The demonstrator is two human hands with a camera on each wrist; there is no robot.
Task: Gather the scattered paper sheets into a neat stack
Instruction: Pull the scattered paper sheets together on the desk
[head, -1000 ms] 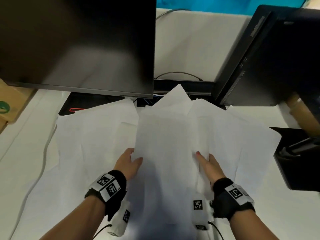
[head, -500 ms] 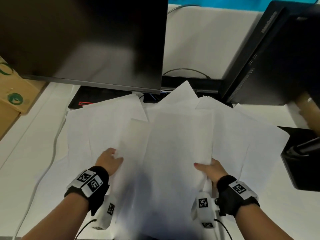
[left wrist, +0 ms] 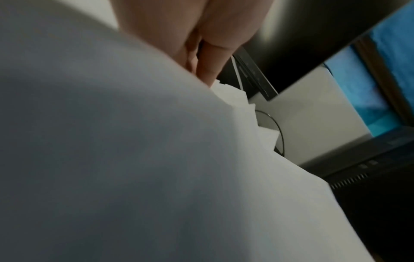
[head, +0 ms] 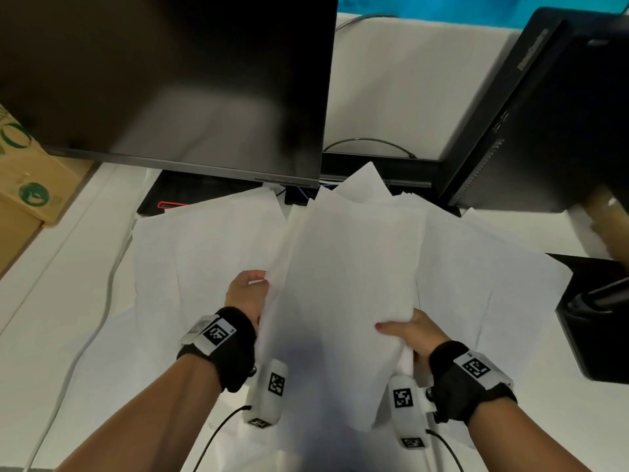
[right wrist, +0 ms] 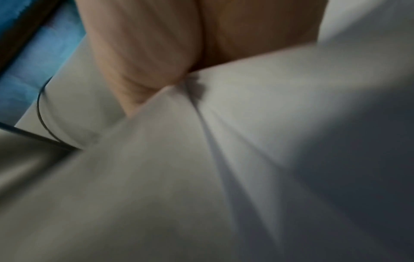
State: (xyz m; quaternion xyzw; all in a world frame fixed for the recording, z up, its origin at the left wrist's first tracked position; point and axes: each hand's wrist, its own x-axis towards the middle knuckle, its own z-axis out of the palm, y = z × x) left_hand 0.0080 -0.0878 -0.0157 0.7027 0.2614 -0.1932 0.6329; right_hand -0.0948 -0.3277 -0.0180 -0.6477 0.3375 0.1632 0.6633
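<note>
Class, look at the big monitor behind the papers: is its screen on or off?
Off. The monitor shows a uniformly dark screen with only a dull reflection, no picture or text.

White desk [head: 51,301] under dark monitor [head: 163,80], cardboard box [head: 23,178] alongside.

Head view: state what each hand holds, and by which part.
Both grip the lifted bundle of paper sheets: the left hand at its left edge, the right hand at its right edge.
</note>
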